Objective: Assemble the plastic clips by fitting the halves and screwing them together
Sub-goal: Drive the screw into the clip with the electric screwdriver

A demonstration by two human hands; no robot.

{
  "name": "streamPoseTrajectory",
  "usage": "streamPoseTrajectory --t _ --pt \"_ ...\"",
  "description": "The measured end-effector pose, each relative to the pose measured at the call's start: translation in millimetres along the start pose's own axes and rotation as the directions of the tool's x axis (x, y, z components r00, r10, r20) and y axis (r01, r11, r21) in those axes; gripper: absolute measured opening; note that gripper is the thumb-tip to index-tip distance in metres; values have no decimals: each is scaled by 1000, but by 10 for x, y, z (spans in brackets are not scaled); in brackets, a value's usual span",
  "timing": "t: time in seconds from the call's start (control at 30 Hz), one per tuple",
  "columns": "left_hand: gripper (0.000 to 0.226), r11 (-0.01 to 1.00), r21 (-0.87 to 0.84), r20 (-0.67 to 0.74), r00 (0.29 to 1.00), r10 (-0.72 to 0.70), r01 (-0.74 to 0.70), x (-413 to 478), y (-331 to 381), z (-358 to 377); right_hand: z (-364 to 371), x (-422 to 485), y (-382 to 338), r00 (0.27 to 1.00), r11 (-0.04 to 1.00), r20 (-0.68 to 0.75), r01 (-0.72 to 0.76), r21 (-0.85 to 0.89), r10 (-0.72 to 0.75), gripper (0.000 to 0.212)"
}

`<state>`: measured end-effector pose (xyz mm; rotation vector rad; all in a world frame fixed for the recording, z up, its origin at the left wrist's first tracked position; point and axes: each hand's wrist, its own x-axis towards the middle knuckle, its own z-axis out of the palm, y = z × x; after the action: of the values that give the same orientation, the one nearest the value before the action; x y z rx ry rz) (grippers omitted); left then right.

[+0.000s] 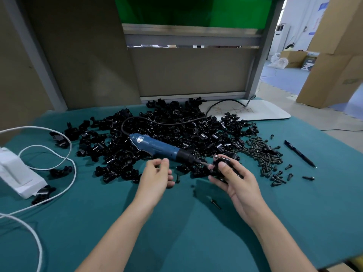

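— From the head view, what are the fingers doing?

— The right hand (pixel 232 179) grips a black plastic clip (pixel 215 168), thumb pressed on top and fingers curled underneath. It holds the clip just above the bench (pixel 176 232), at the near edge of the pile of clip halves (pixel 176 124). The left hand (pixel 157 174) is beside it, fingers loosely curled, thumb close to forefinger. It is too blurred to tell whether they pinch anything.

— And around them?

— A blue electric screwdriver (pixel 155 144) lies across the pile, its bit pointing at the held clip, between the two hands. A heap of screws (pixel 263 154) lies right of the right hand, with a pen (pixel 299 154) beyond it. One loose screw (pixel 215 204) lies between the forearms. A white cable (pixel 39 256) loops at the left by a white packet (pixel 15 173).
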<state>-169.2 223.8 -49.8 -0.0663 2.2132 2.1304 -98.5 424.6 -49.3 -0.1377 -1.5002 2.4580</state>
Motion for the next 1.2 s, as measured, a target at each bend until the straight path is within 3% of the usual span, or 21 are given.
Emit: streamPoseTrajectory --t 0.1,0.23,0.33,0.43,0.53,0.63,0.73,0.83,0.97,1.1,1.2 --pt "49 990 -19 -56 989 -140 139 210 146 -10 -30 20 -35 999 993 -40 -3 120 7 37" --pt "42 947 41 -84 945 -316 320 573 428 55 -33 8 -74 998 983 -40 -31 181 39 39" --pt "52 888 135 -87 898 -431 439 829 563 115 -33 -6 -93 998 974 -26 -56 220 64 40" --pt "51 864 100 -113 868 -483 494 997 578 242 -36 -15 -115 996 975 -36 -69 209 78 34" --pt "52 898 20 -217 878 -426 440 1073 498 363 -21 -35 -151 996 988 -52 -71 139 79 32" --pt "64 946 -125 -321 890 -323 299 975 438 400 -16 -29 -158 990 979 -94 -89 184 107 29" --pt "47 965 -260 -250 962 -107 40 806 504 345 -38 6 -147 988 957 -92 -93 275 123 36" --pt "25 881 -458 -126 990 70 -121 660 781 266 -39 66 -142 981 933 -63 -151 325 181 45" --pt "14 723 -681 -19 990 139 -115 567 1054 231 -9 119 -131 962 913 -48 -238 330 269 45" --pt "18 599 -799 18 995 101 -46 620 1138 202 -5 118 -135 970 945 -25 -229 233 242 22" --pt "19 550 -835 51 994 99 -12 672 1123 159 23 126 -128 979 958 -14 -198 206 205 27"
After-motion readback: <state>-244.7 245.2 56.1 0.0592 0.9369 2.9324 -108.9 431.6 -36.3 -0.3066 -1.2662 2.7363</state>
